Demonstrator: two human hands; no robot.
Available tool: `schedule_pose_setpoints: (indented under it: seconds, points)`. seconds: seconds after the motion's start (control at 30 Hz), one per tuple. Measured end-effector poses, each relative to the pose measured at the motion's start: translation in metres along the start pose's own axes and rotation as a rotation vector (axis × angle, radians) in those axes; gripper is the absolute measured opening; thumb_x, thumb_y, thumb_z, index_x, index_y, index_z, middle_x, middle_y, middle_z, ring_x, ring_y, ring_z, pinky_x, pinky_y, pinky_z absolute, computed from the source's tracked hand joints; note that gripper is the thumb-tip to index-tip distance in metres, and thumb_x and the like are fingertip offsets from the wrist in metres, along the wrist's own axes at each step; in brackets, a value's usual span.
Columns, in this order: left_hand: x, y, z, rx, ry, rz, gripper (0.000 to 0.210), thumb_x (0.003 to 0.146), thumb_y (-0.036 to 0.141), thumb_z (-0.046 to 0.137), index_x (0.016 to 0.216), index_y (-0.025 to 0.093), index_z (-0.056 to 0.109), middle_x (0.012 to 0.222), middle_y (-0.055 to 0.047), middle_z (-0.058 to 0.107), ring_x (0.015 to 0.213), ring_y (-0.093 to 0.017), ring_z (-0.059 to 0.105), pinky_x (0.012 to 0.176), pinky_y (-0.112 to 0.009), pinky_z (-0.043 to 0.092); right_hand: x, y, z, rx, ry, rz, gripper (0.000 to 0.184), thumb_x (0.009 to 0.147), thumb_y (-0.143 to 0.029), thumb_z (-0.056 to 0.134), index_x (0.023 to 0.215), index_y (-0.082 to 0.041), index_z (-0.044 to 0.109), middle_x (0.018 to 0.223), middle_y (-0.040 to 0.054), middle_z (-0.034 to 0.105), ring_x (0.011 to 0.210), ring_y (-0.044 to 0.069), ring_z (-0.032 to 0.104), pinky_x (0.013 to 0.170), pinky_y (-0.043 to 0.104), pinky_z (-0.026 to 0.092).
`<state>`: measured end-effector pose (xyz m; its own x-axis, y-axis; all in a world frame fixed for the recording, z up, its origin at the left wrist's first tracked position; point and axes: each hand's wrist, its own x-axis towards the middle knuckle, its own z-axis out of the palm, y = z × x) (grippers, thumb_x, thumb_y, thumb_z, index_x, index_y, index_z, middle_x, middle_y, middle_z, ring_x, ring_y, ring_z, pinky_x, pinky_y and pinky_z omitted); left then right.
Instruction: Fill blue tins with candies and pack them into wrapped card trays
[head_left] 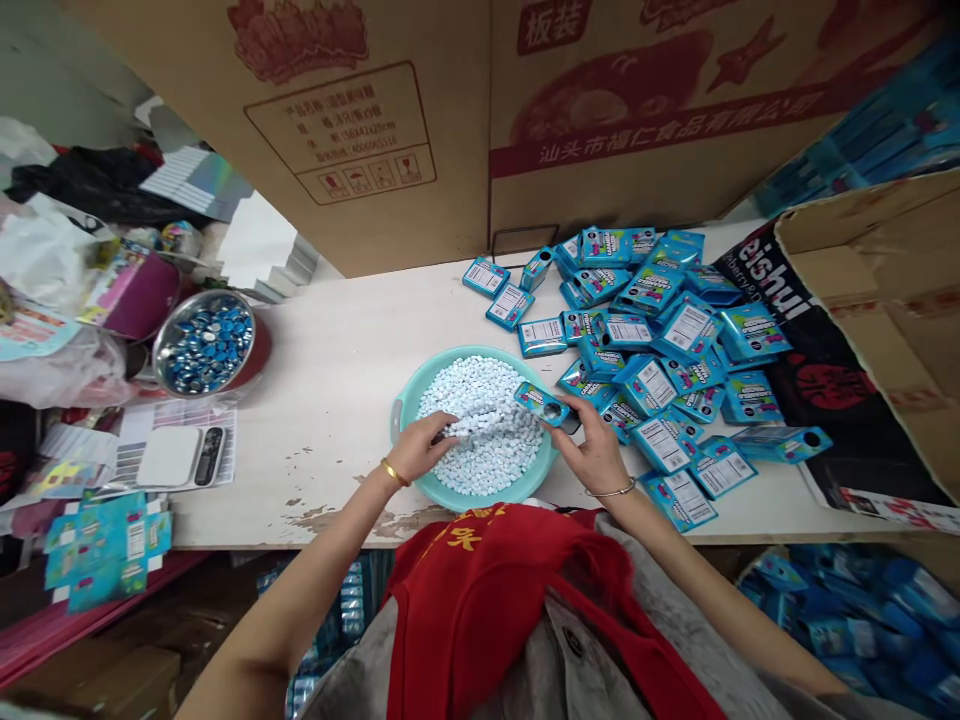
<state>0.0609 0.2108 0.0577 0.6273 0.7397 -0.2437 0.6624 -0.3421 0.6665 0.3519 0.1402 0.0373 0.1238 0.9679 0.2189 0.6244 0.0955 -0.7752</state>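
A light green plastic basin (407,400) full of small pale candies (487,465) stands in front of me. My left hand (421,447) reaches over its left side, fingers bent together at a raised ridge of candies. What those fingers grip is hidden among the pale pieces. Over the basin's right side, my right hand (592,450) holds a small blue candy box (541,403), tilted, with a dark round spot on its near end. Many similar blue boxes (651,385) lie piled just right of the basin.
Large cardboard cartons (420,220) wall off the back. A steel bowl (259,355) of blue and silver pieces stands left, near a white scale (169,457) and flattened blue cartons (109,550). At right is an open cardboard box (862,225); more boxes (855,620) lie below the table edge.
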Motion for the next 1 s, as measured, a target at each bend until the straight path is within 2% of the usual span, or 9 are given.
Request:
schedule_pose_setpoints:
  seconds: [0.1,0.27,0.43,0.53,0.6,0.7,0.8,0.9,1.0]
  points:
    - [-0.006,0.025,-0.032,0.033,-0.008,0.077,0.027,0.092,0.037,0.049,0.113,0.019,0.053,0.104,-0.007,0.064,0.09,-0.017,0.061,0.082,-0.029,0.047,-0.001,-0.003,0.009,-0.002,-0.051,-0.076,0.039,0.084,-0.027,0.055,0.122,-0.02,0.051,0.115,0.0127,0.062,0.108,0.028,0.06,0.092,0.047,0.05]
    - [0.003,0.077,-0.067,0.344,-0.178,0.078,0.022,0.091,0.03,0.049,0.109,0.019,0.055,0.105,-0.007,0.063,0.097,-0.02,0.061,0.084,-0.032,0.048,-0.002,-0.014,0.024,0.005,-0.112,-0.164,0.043,0.084,-0.019,0.051,0.126,-0.022,0.047,0.119,0.0117,0.06,0.112,0.027,0.058,0.095,0.049,0.05]
    - [0.013,0.129,-0.078,0.704,-0.296,0.018,0.016,0.092,0.017,0.043,0.102,0.016,0.056,0.096,-0.009,0.063,0.085,-0.021,0.063,0.07,-0.031,0.05,-0.003,-0.022,0.031,0.036,-0.134,-0.219,0.046,0.084,-0.015,0.049,0.128,-0.023,0.045,0.12,0.0115,0.06,0.114,0.027,0.056,0.095,0.05,0.049]
    - [0.013,0.152,-0.079,0.791,-0.299,0.05,0.027,0.092,0.01,0.038,0.113,0.016,0.053,0.098,-0.01,0.062,0.077,-0.02,0.064,0.063,-0.031,0.049,-0.005,-0.024,0.033,0.052,-0.132,-0.234,0.046,0.085,-0.016,0.049,0.129,-0.023,0.045,0.119,0.0113,0.06,0.114,0.027,0.056,0.095,0.05,0.05]
    - [0.012,0.159,-0.078,0.818,-0.29,0.087,0.033,0.092,0.009,0.037,0.122,0.017,0.049,0.11,-0.012,0.061,0.075,-0.019,0.065,0.061,-0.031,0.048,-0.006,-0.024,0.034,0.056,-0.13,-0.241,0.045,0.085,-0.016,0.049,0.13,-0.024,0.044,0.119,0.0112,0.061,0.114,0.027,0.057,0.095,0.05,0.05]
    - [0.01,0.159,-0.079,0.845,-0.29,0.116,0.038,0.092,0.01,0.037,0.128,0.019,0.045,0.128,-0.013,0.053,0.073,-0.017,0.065,0.06,-0.031,0.048,-0.008,-0.022,0.036,0.074,-0.129,-0.227,0.045,0.085,-0.016,0.049,0.129,-0.023,0.045,0.119,0.0112,0.061,0.114,0.026,0.056,0.096,0.05,0.05]
    - [0.006,0.144,-0.086,0.779,-0.278,0.108,0.036,0.091,0.013,0.043,0.125,0.02,0.048,0.114,-0.01,0.061,0.077,-0.019,0.064,0.062,-0.031,0.048,-0.007,-0.02,0.034,0.09,-0.132,-0.189,0.045,0.083,-0.014,0.05,0.128,-0.022,0.046,0.119,0.0113,0.061,0.114,0.026,0.057,0.096,0.049,0.049]
    - [0.006,0.118,-0.089,0.576,-0.204,0.115,0.021,0.09,0.03,0.051,0.108,0.02,0.055,0.094,-0.005,0.063,0.08,-0.018,0.062,0.065,-0.029,0.048,-0.003,-0.018,0.029,0.114,-0.133,-0.162,0.044,0.083,-0.015,0.051,0.126,-0.022,0.047,0.118,0.0109,0.062,0.112,0.025,0.058,0.095,0.046,0.05]
    - [0.017,0.09,-0.075,0.323,-0.075,0.222,0.035,0.087,0.047,0.054,0.11,0.02,0.053,0.105,-0.007,0.059,0.09,-0.018,0.06,0.074,-0.028,0.049,0.002,-0.022,0.024,0.16,-0.16,-0.16,0.039,0.084,-0.018,0.053,0.122,-0.022,0.049,0.113,0.0098,0.064,0.108,0.023,0.061,0.092,0.041,0.052]
